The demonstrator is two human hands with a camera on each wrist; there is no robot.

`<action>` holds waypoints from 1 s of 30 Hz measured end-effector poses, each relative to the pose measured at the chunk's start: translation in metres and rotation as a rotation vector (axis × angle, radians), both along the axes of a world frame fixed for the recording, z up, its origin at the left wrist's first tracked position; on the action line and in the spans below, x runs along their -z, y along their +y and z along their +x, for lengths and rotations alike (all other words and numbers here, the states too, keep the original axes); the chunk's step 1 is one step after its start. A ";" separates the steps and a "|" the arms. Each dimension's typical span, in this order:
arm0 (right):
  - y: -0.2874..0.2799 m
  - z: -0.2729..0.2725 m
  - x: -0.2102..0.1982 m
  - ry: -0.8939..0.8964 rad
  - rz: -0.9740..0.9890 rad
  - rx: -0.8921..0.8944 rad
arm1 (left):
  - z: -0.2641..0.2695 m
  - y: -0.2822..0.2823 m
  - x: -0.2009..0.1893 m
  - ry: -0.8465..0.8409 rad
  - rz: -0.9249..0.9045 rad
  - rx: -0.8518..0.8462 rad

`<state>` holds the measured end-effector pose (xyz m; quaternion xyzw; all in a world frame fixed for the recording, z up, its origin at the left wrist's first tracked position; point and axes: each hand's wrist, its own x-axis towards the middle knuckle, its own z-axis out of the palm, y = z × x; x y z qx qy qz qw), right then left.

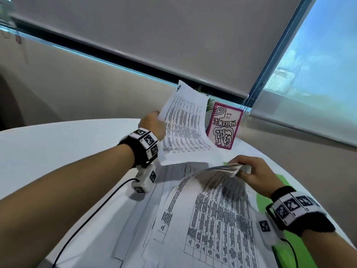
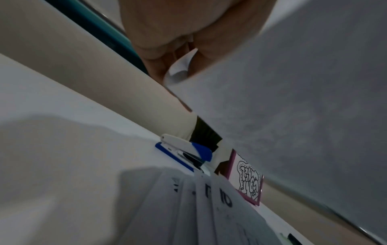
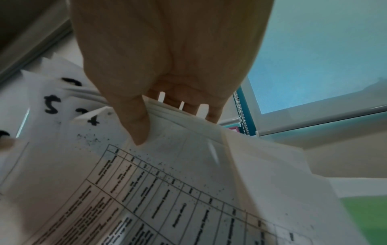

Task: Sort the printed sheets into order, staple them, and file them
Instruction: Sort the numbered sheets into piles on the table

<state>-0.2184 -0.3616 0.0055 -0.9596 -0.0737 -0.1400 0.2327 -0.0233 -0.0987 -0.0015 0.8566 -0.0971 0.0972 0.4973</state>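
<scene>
The lifted sheet [image 2: 293,99] hides the stapler's [image 2: 184,151] far end; printed text seems blurred throughout

Both your forearms are bare, no sleeves in sight. Your left hand [image 1: 152,123] wears a black wrist strap [image 1: 135,151] ringed with white blocks carrying black square-patterned markers. Under it hangs a white camera module [image 1: 144,179], marker on its side, a thin black cable [image 1: 92,213] trailing off. Your right hand [image 1: 257,175] has the same kit: black band [image 1: 307,221], white marker blocks, white module [image 1: 267,231], black cable.
</scene>
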 end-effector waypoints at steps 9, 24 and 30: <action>0.004 -0.004 -0.006 -0.117 0.096 -0.018 | -0.008 0.000 0.004 0.006 -0.098 0.049; 0.009 0.057 0.021 0.052 -0.150 0.153 | -0.066 0.005 0.035 0.489 0.479 0.619; 0.013 0.062 0.032 0.127 -0.314 0.351 | -0.057 0.017 0.018 0.527 0.543 0.497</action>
